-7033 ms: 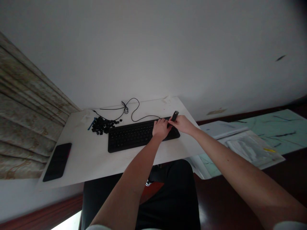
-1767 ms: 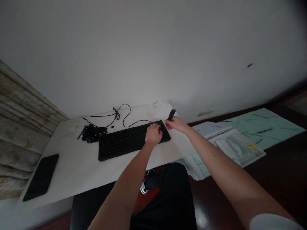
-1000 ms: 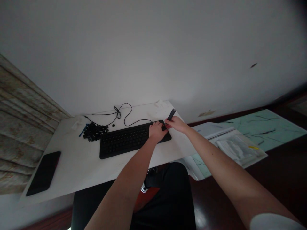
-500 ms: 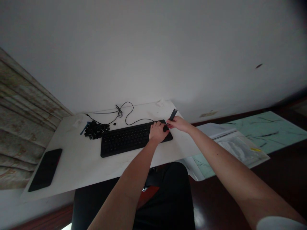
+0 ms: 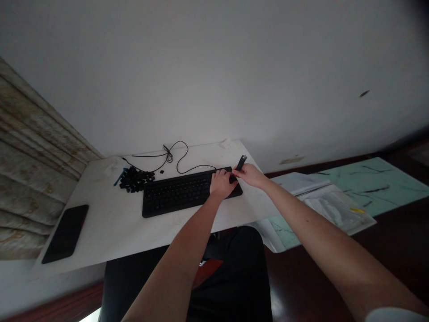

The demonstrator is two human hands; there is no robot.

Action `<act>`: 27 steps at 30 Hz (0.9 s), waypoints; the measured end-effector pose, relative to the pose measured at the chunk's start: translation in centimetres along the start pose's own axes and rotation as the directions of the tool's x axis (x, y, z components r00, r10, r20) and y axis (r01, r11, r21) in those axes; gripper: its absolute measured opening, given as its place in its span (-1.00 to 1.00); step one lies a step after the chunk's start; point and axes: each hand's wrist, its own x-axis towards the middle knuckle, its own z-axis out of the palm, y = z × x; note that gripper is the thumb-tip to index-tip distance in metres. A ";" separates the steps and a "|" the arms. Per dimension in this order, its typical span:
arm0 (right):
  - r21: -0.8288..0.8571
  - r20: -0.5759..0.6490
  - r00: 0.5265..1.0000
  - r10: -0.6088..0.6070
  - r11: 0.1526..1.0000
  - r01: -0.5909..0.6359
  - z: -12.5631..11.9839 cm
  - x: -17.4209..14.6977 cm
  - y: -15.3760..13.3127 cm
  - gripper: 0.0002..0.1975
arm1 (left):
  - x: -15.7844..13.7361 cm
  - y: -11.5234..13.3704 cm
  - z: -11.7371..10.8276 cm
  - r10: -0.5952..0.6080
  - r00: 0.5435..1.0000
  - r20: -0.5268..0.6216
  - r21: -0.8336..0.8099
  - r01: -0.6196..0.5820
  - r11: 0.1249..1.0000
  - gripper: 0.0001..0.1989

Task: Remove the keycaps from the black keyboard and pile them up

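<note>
A black keyboard [image 5: 177, 192] lies slightly slanted on the white table. My left hand [image 5: 221, 182] rests over its right part, fingers stretched toward the back edge and thumb to the right. Close beside it, my right hand [image 5: 250, 175] pinches a short black stick-like tool [image 5: 241, 162] with a shiny upper end, held tilted above the keyboard's right end. The tool's lower end and the spot between my hands are too dark and covered to make out.
Loose black keycaps [image 5: 134, 180] lie piled left of the keyboard, with a thin blue tool [image 5: 119, 178] beside them. One keycap [image 5: 161, 171] sits apart. A cable [image 5: 182, 156] loops behind. A black phone-like slab [image 5: 66, 233] lies at the table's left.
The tool in my right hand has tilted a little, and its shiny end now shows more. My left hand stays on the keyboard; the whole view has shifted slightly.
</note>
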 end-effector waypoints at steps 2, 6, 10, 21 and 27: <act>-0.037 0.010 1.000 -0.014 0.999 0.014 -0.1 0.0 -0.3 -0.81 | 0.0 0.0 0.0 0.009 1.000 0.000 0.002 -0.009 1.000 -0.62; -0.052 -0.003 1.000 -0.019 0.998 0.019 0.3 -0.4 -0.6 -0.81 | 0.0 -0.1 0.1 0.013 1.000 0.003 0.010 -0.013 1.000 -0.60; -0.027 -0.025 1.000 -0.001 1.000 0.000 0.6 -0.8 -1.0 -0.88 | 0.0 0.0 0.2 0.009 1.000 0.001 0.004 -0.009 1.000 -0.58; 0.300 -0.088 0.993 0.074 0.953 -0.044 -4.5 1.9 -4.1 -0.85 | -0.1 -0.4 0.0 0.024 1.000 -0.012 -0.037 -0.025 0.999 -0.66; 0.621 -0.370 0.862 0.348 0.782 -0.049 0.7 -1.3 0.4 -0.65 | 0.1 -0.5 0.0 -0.006 1.000 -0.015 -0.085 0.005 0.996 -0.71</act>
